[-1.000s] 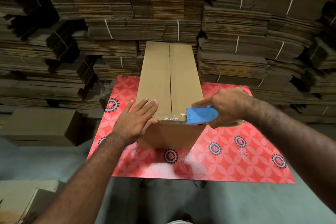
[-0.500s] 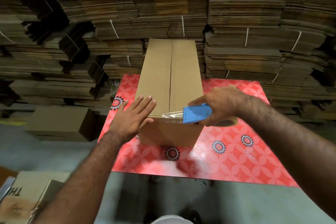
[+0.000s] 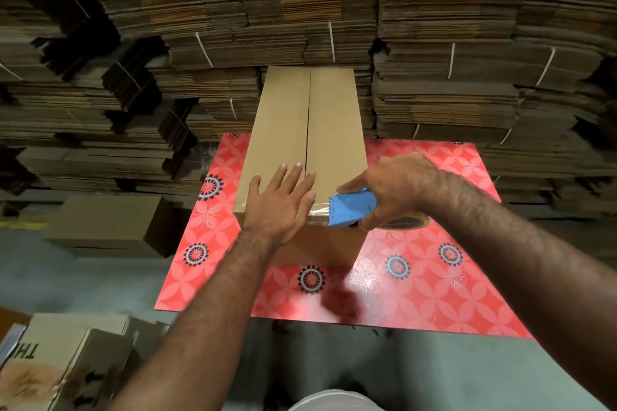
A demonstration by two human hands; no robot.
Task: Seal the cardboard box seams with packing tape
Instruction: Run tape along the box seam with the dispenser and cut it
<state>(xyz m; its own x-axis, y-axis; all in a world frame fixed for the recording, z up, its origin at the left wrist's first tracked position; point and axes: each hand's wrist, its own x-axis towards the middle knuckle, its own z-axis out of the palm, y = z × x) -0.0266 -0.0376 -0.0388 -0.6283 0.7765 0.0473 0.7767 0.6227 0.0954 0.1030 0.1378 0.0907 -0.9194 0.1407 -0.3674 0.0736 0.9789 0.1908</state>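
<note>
my left hand [image 3: 279, 203] slid right across the seam, flat on the box [image 3: 302, 130] near edge. right hand [image 3: 392, 188] grips blue tape dispenser [image 3: 350, 207] just beside it, clear tape [image 3: 319, 212] between them.

left hand [image 3: 282, 202]: slid right along the box [image 3: 334, 130] near edge, fingers now over the centre seam, beside the dispenser | right hand [image 3: 394, 185]: dispenser [image 3: 350, 208] drawn right to the near right corner | tape [image 3: 319, 212]: short clear strip now stretched between left hand and dispenser
</note>
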